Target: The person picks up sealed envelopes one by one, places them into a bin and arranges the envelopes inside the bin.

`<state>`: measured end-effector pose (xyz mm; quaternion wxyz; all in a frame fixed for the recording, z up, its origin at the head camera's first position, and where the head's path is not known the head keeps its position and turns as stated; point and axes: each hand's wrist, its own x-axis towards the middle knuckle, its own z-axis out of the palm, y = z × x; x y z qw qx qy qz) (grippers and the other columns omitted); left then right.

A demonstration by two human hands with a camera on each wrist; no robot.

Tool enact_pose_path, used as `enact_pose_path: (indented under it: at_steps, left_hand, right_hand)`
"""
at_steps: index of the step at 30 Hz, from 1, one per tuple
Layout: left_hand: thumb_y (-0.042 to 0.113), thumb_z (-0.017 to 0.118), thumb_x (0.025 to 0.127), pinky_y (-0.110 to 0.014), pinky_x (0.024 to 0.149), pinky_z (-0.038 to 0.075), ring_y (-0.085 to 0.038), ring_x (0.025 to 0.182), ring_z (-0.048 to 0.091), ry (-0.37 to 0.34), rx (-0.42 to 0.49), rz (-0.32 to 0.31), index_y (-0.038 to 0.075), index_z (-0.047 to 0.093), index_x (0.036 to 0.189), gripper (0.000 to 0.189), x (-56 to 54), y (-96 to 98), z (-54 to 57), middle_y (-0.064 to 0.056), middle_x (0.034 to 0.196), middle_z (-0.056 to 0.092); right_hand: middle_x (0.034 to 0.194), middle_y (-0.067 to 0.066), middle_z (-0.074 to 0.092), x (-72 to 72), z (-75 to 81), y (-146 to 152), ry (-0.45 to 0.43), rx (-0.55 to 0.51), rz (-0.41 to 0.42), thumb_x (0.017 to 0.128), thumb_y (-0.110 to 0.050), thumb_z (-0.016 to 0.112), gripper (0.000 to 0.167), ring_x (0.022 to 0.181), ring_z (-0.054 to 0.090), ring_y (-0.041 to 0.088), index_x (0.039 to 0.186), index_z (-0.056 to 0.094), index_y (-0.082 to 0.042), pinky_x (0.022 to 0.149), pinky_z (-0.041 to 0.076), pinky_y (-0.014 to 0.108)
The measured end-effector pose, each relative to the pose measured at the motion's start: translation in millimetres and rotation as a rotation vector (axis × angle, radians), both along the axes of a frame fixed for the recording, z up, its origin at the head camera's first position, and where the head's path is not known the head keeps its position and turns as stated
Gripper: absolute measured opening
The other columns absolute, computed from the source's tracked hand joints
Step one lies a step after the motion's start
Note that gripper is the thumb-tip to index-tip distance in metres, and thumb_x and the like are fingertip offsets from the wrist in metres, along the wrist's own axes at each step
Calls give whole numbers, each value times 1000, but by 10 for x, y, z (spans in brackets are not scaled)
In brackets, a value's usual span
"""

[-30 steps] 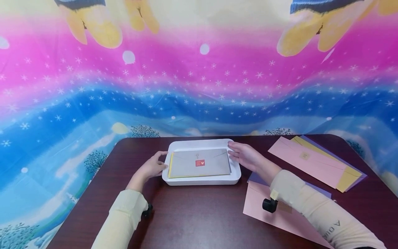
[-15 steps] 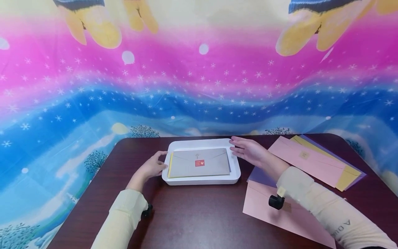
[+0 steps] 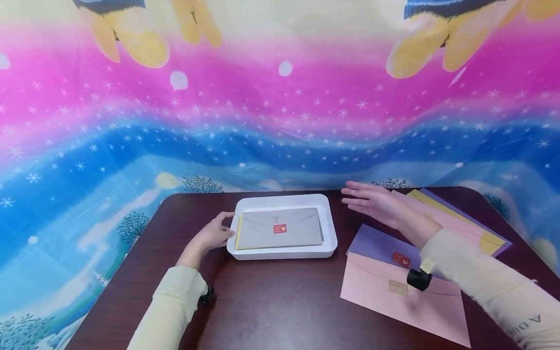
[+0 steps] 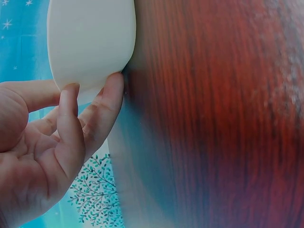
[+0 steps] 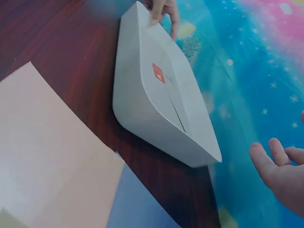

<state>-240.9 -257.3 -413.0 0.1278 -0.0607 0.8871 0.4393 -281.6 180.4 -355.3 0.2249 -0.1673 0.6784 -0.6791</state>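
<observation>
"Count?"
"One white tray (image 3: 282, 253) by the table (image 3: 271, 306)'s far edge, my left grip (image 3: 213, 236) pinching it. My right grip (image 3: 372, 206) is straight-fingered, holding nothing. Two pink envelopes (image 3: 407, 304) rightward, snowflake backdrop (image 3: 280, 146) behind."

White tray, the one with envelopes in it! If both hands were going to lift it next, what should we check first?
1. Envelopes inside the white tray: ok, the gray envelope on top lies within the rim.
2. Stack lined up: not ok, a yellow edge pokes out on the left.
3. Left hand at the tray: ok, fingers touch its left end.
4. Left hand's hold firm: cannot tell.
5. Right hand on the tray: not ok, it is apart from it.
6. Tray free of loose envelopes: ok, the front pink envelope and the purple envelope behind it lie apart.
</observation>
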Motion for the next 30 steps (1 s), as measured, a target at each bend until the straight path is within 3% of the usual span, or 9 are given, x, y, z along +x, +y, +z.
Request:
enact_pose_path:
  at_steps: [2,4,8,9,12,15,17,30]
  left_hand:
    - [0,57,102,-36,80,57,-29,103,66,-1,-1,-1,4,33,156,59,-4,0,1,-30,126,61]
    - [1,57,102,-37,81,58,-30,104,66,-1,-1,-3,4,33,156,59,-9,3,4,-30,126,61]
    - [1,57,102,-37,81,58,-30,105,66,-6,-3,0,5,33,157,59,-12,2,0,-30,127,61]
    - [1,57,102,-37,81,57,-30,105,66,-7,-4,2,5,33,157,59,-9,3,0,-30,127,61]
    - [1,57,102,-36,81,57,-29,104,65,-7,-6,3,5,33,157,59,-5,1,-1,-30,127,61]
    - [1,57,102,-36,80,57,-29,104,65,-7,-9,3,5,33,157,60,3,0,3,-30,127,61]
    - [1,58,102,-35,79,56,-29,103,65,-6,-9,0,4,33,157,60,6,-3,3,-30,127,61]
    - [2,57,102,-34,79,56,-29,105,65,-21,7,12,6,32,158,61,-12,0,-6,-30,129,61]
  right_hand:
    - [163,27,24,5,20,94,-6,-15,-21,111,-16,42,64,127,56,12,161,8,5,112,38,32]
    - [155,18,41,10,33,196,-11,-46,-46,111,-15,45,66,119,60,6,161,7,6,109,42,29]
    - [126,-7,63,20,36,393,-27,-128,-73,110,-10,46,67,113,65,6,160,5,8,100,49,23]
    - [121,-10,66,21,24,445,-28,-147,-77,109,-9,46,64,112,66,7,160,12,7,98,50,23]
    - [119,-10,69,30,-29,606,-32,-195,-80,108,-5,47,44,110,67,10,152,46,-9,95,52,24]
    - [120,-7,69,32,-107,778,1,-215,-69,108,0,45,38,110,68,10,126,67,-26,94,53,24]
    - [120,-6,69,32,-145,895,25,-209,-67,107,2,45,43,110,68,9,121,71,-30,93,53,23]
    - [115,-12,71,22,-338,1512,89,-46,-193,105,4,50,48,104,68,2,122,69,-37,86,54,19]
